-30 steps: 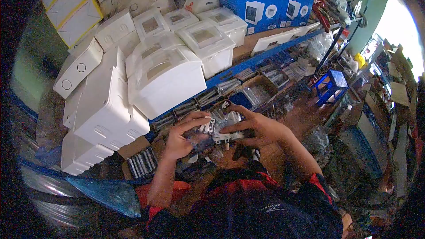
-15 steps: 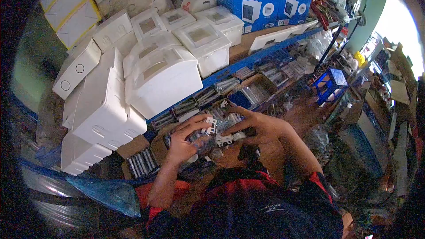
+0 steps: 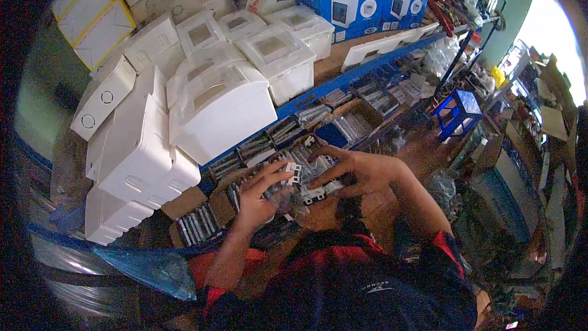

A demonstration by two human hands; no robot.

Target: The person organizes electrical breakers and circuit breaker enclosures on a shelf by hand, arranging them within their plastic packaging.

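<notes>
My left hand (image 3: 258,199) has its fingers bent around a small white plastic piece with dark slots (image 3: 294,173), held at the fingertips. Opposite it, my right hand (image 3: 370,175) arches over a clear plastic bag (image 3: 288,196), its thumb and fingers curled about the bag's right side. Another white slotted piece (image 3: 313,196) lies at the bag's lower edge, below the right fingers. A further white piece (image 3: 309,141) shows just above the right fingertips. What the right fingers grip is partly hidden behind them.
White plastic enclosures (image 3: 220,113) crowd the upper shelf, beside blue printed cartons (image 3: 361,3). Under the blue shelf edge (image 3: 300,107) are open cardboard boxes (image 3: 352,124) of packed parts. A blue stool (image 3: 459,110) stands to the right, near stacked cardboard (image 3: 508,178).
The view has shifted slightly. The white piece at my left fingertips has turned a little, and both hands remain about the bag in nearly the same place.
</notes>
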